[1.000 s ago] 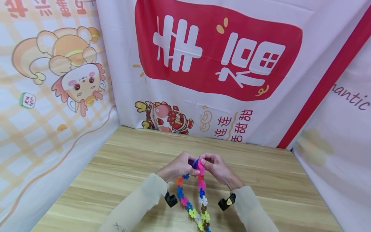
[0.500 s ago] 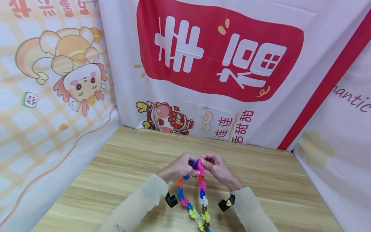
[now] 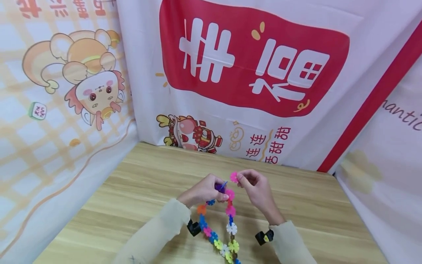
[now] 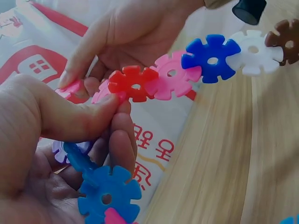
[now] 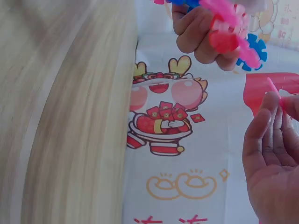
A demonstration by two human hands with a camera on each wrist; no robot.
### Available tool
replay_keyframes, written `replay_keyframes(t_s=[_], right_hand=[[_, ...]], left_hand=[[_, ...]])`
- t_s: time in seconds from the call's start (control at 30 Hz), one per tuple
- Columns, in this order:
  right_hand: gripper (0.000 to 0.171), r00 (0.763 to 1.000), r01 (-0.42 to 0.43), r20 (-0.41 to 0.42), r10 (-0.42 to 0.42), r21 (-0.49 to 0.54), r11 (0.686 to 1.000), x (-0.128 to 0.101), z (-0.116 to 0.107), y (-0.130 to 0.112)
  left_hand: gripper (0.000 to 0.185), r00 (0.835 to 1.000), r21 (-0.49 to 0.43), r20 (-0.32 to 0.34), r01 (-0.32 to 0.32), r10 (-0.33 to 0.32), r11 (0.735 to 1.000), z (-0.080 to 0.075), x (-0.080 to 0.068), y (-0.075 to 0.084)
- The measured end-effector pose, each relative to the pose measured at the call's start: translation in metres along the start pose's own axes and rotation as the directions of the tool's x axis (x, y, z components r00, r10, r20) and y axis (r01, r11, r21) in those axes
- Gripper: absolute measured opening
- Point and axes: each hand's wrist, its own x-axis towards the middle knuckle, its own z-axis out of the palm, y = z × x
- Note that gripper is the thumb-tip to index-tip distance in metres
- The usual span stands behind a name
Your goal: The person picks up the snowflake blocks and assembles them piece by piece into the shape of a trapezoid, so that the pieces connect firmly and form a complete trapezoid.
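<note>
A chain of colourful slotted snowflake discs (image 3: 232, 228) hangs in a loop from my left hand (image 3: 206, 189). In the left wrist view, the thumb and fingers pinch the chain beside a red disc (image 4: 124, 83). A purple disc (image 3: 219, 188) and a blue disc (image 4: 93, 198) of the loop's other end lie against the same hand. To its right and slightly higher, my right hand (image 3: 260, 187) pinches a single pink disc (image 3: 234, 177) between thumb and fingers, apart from the chain. The right wrist view catches that pink disc (image 5: 274, 86) edge-on at the fingertips.
The wood-grain table (image 3: 158, 172) lies under both hands. Printed cloths hang at the back (image 3: 296, 22) and left (image 3: 19, 165), with another at the right (image 3: 392, 154). Black wrist cameras sit on the left wrist (image 3: 193, 227) and right wrist (image 3: 263, 237).
My right hand has moved right and slightly up, away from the left hand, bringing the pink disc off the chain's end. The left hand stays nearly still, gripping the chain.
</note>
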Motion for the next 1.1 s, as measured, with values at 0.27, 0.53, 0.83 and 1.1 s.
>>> replay_keyframes(t_s=[0.27, 0.53, 0.83, 1.1], right_hand=[[0.016, 0.993, 0.114, 0.024, -0.113, -0.029, 0.993, -0.004, -0.002, -0.002], [0.009, 0.982, 0.183, 0.067, -0.175, -0.129, 0.975, -0.001, 0.000, -0.009], [0.003, 0.953, 0.294, 0.122, -0.276, -0.176, 0.939, 0.000, 0.002, -0.012], [0.002, 0.950, 0.307, 0.109, -0.294, -0.135, 0.942, -0.001, 0.004, -0.012]], left_hand=[[0.006, 0.999, 0.025, -0.006, 0.039, -0.039, 0.999, 0.001, 0.002, 0.003], [0.004, 1.000, 0.059, -0.004, 0.029, -0.028, 0.998, 0.002, 0.004, 0.006], [0.011, 1.000, 0.028, -0.015, 0.016, -0.016, 0.999, 0.002, 0.005, 0.005], [0.013, 0.999, 0.018, -0.006, 0.033, -0.033, 0.999, -0.001, 0.004, 0.009]])
